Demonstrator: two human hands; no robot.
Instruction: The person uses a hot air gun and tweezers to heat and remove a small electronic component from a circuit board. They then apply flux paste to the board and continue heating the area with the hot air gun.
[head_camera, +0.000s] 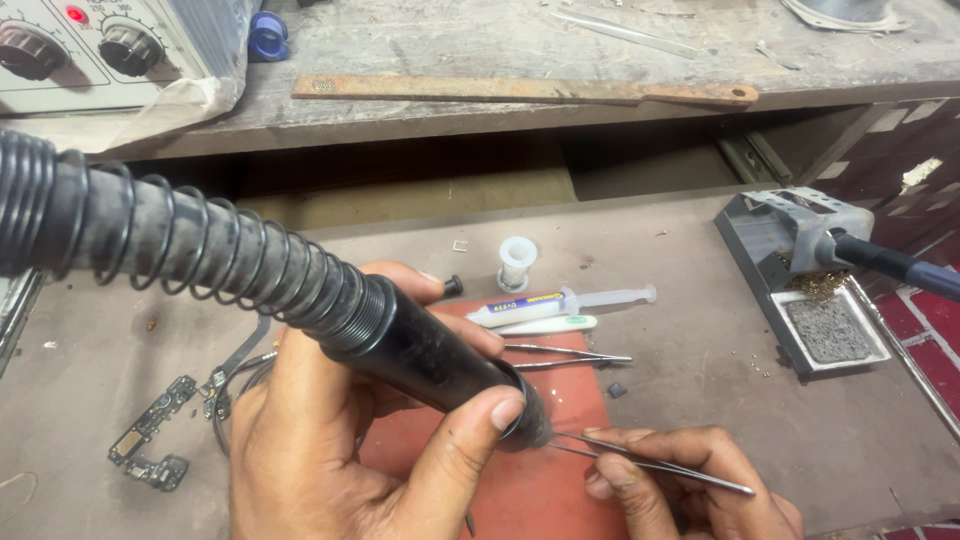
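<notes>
Left hand (350, 450) grips the hot-air handpiece (400, 345) firmly above the red mat (560, 480). Right hand (680, 480) pinches tweezers (650, 458) beside its nozzle; best hold both steady.

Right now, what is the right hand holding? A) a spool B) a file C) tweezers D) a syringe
C: the right hand pinches thin metal tweezers over the red mat, while the left hand grips the black hot-air wand.

Left hand (350, 440) curled in a fist-like grip, thumb raised, right hand (690, 480) low, fingers (640, 440) pinched together
</notes>
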